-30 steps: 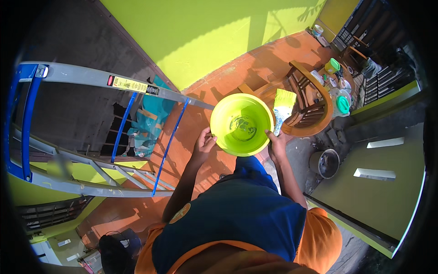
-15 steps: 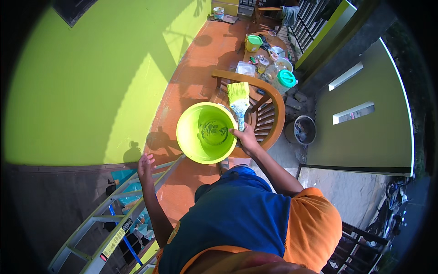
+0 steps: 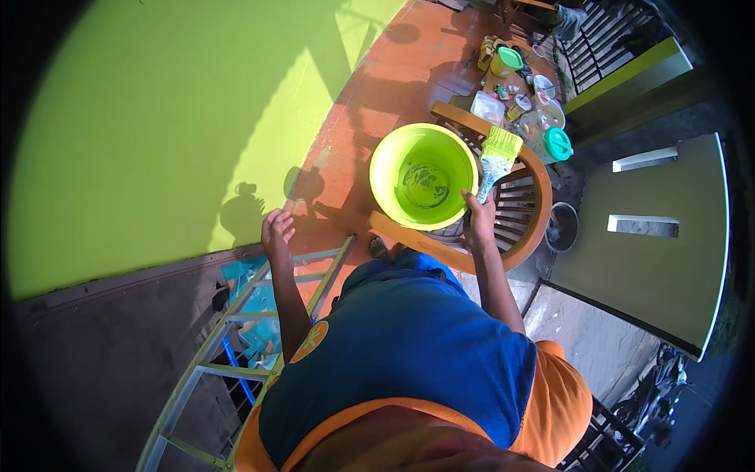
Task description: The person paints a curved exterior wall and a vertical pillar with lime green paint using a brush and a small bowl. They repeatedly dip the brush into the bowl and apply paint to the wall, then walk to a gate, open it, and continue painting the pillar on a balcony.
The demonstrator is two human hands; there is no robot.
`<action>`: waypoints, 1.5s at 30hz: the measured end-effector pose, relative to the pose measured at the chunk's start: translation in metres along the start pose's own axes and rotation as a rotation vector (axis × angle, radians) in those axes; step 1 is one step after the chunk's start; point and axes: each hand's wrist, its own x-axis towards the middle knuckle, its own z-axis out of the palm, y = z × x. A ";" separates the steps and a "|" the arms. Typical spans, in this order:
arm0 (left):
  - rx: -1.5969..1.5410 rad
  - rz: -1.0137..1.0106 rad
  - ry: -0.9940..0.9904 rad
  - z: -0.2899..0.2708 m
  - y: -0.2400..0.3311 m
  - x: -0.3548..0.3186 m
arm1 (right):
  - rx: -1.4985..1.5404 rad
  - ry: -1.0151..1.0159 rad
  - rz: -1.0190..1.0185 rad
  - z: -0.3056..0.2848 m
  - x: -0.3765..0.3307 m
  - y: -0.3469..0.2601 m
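Note:
My right hand (image 3: pixel 479 222) is closed around the handle of a wide paintbrush (image 3: pixel 494 167) and the right rim of a yellow-green bucket (image 3: pixel 384 185). The brush stands bristles up beside the bucket, its bristles coated in lime paint and its handle spotted white and blue. Dark patches show through the paint on the bucket's bottom. My left hand (image 3: pixel 278 230) holds nothing, its fingers loosely curled and apart. It hovers between the lime-green wall (image 3: pixel 157 141) and the top of a metal ladder (image 3: pixel 228 318).
A wooden armchair (image 3: pixel 543 197) stands just behind the bucket. Beyond it, a table carries a teal-lidded jug (image 3: pixel 557 144), a green-lidded container (image 3: pixel 507 61) and bowls. A dark bucket (image 3: pixel 562 226) sits by the low wall (image 3: pixel 661 259) at right. Teal sheeting (image 3: pixel 255 315) lies beneath the ladder.
The view has shifted, so the chair, table and ladder appear farther right. My right hand still carries the bucket and brush, now higher and farther right in view; the brush leans more rightward.

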 end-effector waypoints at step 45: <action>0.199 -0.037 -1.551 0.387 0.110 0.169 | 0.079 0.766 -0.395 0.089 0.032 -0.005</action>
